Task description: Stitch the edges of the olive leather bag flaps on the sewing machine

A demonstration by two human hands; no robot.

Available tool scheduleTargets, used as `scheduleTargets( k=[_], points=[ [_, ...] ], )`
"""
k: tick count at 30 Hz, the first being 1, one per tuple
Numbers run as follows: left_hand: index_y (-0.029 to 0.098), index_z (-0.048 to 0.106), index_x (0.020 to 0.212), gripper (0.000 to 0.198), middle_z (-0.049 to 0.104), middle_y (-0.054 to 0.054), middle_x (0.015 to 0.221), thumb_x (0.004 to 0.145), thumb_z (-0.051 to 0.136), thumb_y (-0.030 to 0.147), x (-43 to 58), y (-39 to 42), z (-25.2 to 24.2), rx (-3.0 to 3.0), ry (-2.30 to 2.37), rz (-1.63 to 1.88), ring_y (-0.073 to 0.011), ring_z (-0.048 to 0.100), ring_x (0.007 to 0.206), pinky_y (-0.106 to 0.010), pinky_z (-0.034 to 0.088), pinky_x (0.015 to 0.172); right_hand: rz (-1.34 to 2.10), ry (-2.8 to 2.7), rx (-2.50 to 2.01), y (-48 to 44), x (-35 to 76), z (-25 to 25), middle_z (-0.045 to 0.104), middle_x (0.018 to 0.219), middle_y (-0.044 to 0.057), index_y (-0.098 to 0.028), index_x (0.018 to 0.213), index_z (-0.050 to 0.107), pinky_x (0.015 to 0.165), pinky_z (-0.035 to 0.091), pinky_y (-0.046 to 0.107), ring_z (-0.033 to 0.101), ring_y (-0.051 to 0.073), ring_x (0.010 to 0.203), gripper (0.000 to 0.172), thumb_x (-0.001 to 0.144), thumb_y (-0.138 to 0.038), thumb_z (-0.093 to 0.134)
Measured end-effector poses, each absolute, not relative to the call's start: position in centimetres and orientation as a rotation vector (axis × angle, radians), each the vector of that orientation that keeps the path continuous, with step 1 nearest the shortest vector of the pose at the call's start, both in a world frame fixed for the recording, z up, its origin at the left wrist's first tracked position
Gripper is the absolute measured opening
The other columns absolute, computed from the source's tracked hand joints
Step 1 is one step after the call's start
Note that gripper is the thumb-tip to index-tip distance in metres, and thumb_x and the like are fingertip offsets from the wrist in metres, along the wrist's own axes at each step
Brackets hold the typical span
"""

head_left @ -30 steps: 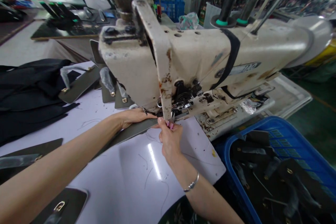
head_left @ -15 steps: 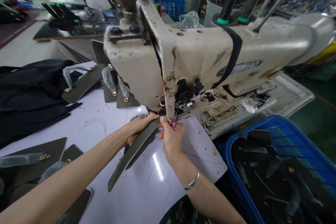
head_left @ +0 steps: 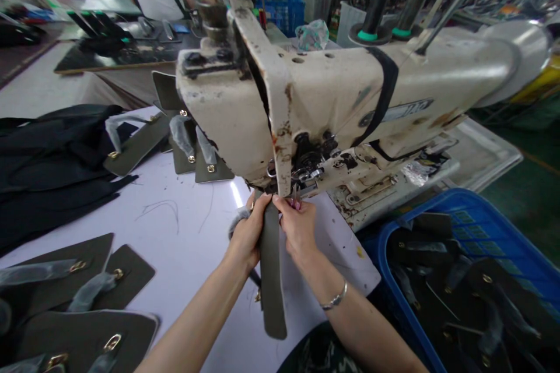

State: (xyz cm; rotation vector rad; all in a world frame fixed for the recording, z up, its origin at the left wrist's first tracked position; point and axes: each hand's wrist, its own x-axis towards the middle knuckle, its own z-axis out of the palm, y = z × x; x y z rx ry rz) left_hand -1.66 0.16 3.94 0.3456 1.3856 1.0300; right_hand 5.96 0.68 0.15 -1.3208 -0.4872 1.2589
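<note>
Olive strap (head_left: 271, 268) held upright at the sewing machine head (head_left: 332, 93)

The strap stands nearly vertical between the person's two hands, its upper end running in under the machine's rust-marked cast head, where the metal hides it. Its lower end hangs free, clear of the white table (head_left: 175, 215). The left hand (head_left: 247, 233) is closed around the strap's left edge, just below the machine. The right hand (head_left: 300, 230) sits at the other edge, with its pink-nailed fingertips (head_left: 294, 204) pinched together close under the presser foot (head_left: 301, 183). Whether they grip only the strap or a thread as well is too small to tell.

A hold like this works best with both hands sharing the strap's weight, the strip kept straight and untwisted, and the fingertips clear of the foot. A firm pinch near the machine gives the most control, since the long free end can otherwise swing and drag.

Olive panels with gold buckles (head_left: 65, 268) lie on the table to the left, and a blue plastic crate (head_left: 391, 285) of dark pieces sits to the right.
</note>
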Motion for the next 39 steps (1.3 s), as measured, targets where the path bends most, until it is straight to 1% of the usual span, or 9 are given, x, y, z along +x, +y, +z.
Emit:
scheduleTargets(
  k=[2,6,13,19,24,31,35,37,39],
  points=[
    [0.025,0.067,0.118,0.043,0.069,0.002,0.069,0.079,0.077,0.041,-0.8,-0.2,3.3,0.324,1.389,1.113,-0.0126,0.065,0.052,-0.021,0.056,0.056,1.315,-0.49,-1.309,0.8,6.7,0.2,0.044,0.045,-0.006,-0.019,0.053,0.049,0.043,0.031,0.023,0.035,0.008,0.043,0.036,0.069,-0.037,0.077],
    [0.032,0.064,0.126,0.049,0.073,0.002,0.086,0.08,0.077,0.045,1.0,-0.7,2.4,0.236,1.369,1.26,-0.0125,0.069,0.069,-0.02,0.057,0.065,1.385,-0.589,-1.274,0.9,8.4,0.9,0.058,0.055,-0.002,-0.017,0.057,0.06,0.055,0.045,0.026,0.051,0.011,0.052,0.025,0.065,-0.031,0.079],
    [0.031,0.066,0.122,0.042,0.072,0.002,0.09,0.081,0.076,0.038,2.8,-0.4,2.8,0.148,1.362,1.397,-0.0124,0.068,0.072,-0.022,0.058,0.069,1.407,-0.729,-1.246,1.7,10.1,1.7,0.07,0.067,0.003,-0.015,0.063,0.069,0.06,0.05,0.026,0.063,0.016,0.062,0.017,0.061,-0.027,0.081],
    [0.025,0.067,0.119,0.044,0.072,0.001,0.086,0.077,0.078,0.03,2.3,0.7,2.4,0.073,1.348,1.428,-0.0136,0.069,0.068,-0.025,0.06,0.071,1.384,-0.781,-1.294,2.0,10.3,1.3,0.072,0.07,0.003,-0.015,0.067,0.072,0.061,0.053,0.026,0.067,0.019,0.067,0.017,0.06,-0.028,0.082],
    [0.024,0.065,0.124,0.051,0.073,0.0,0.085,0.075,0.079,0.028,2.0,1.3,2.4,0.05,1.355,1.411,-0.0139,0.068,0.063,-0.023,0.059,0.061,1.383,-0.785,-1.33,2.0,10.4,1.1,0.072,0.068,0.004,-0.015,0.066,0.071,0.058,0.052,0.026,0.065,0.017,0.062,0.022,0.061,-0.031,0.084],
    [0.021,0.067,0.112,0.04,0.074,-0.001,0.087,0.074,0.08,0.024,2.2,1.1,2.4,0.078,1.269,1.492,-0.0136,0.069,0.066,-0.02,0.057,0.059,1.36,-0.962,-1.316,1.4,11.0,1.3,0.069,0.065,0.003,-0.015,0.063,0.071,0.054,0.045,0.024,0.058,0.014,0.056,0.02,0.068,-0.032,0.081],
    [0.025,0.065,0.121,0.047,0.073,0.001,0.083,0.076,0.078,0.025,2.2,1.2,2.2,0.091,1.217,1.482,-0.0116,0.066,0.059,-0.021,0.057,0.059,1.052,-1.251,-1.476,0.1,14.0,2.3,0.067,0.058,0.003,-0.014,0.06,0.073,0.054,0.042,0.023,0.057,0.013,0.054,0.035,0.08,-0.044,0.076],
    [0.03,0.062,0.13,0.055,0.073,0.002,0.083,0.077,0.077,0.027,2.1,1.3,2.1,0.11,1.188,1.477,-0.0121,0.066,0.058,-0.022,0.057,0.057,0.706,-1.278,-1.53,0.0,17.0,3.8,0.067,0.057,0.003,-0.014,0.064,0.075,0.054,0.04,0.023,0.054,0.011,0.052,0.04,0.085,-0.048,0.072],
    [0.032,0.059,0.135,0.06,0.074,0.001,0.085,0.078,0.077,0.029,2.1,1.4,1.9,0.125,1.177,1.477,-0.0126,0.067,0.058,-0.023,0.056,0.056,0.276,-1.221,-1.523,0.5,21.0,6.2,0.069,0.06,0.004,-0.013,0.075,0.079,0.052,0.039,0.024,0.052,0.011,0.05,0.038,0.085,-0.049,0.072]
  ],
)
